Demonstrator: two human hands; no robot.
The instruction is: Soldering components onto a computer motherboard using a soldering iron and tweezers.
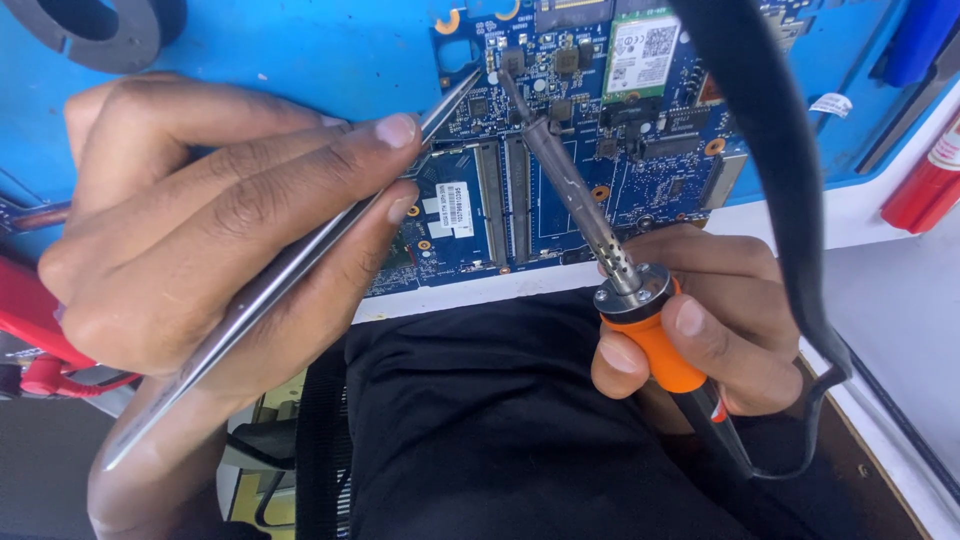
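My left hand [200,230] grips metal tweezers [290,265], whose tips reach up to the blue circuit board [560,200] near its upper left part. My right hand [710,320] holds a soldering iron [640,300] by its orange grip. The iron's metal shaft slants up-left, and its tip rests on the board close to the tweezer tips. A black cord [770,170] from the iron loops over the right side of the board. A green and white module [640,55] sits at the board's top.
The board lies on a blue mat [300,50] over a white bench edge [450,295]. A grey ring [110,30] sits at the top left, red objects [925,185] at the right edge and red tool handles [40,340] at the left. Black clothing [480,420] fills the foreground.
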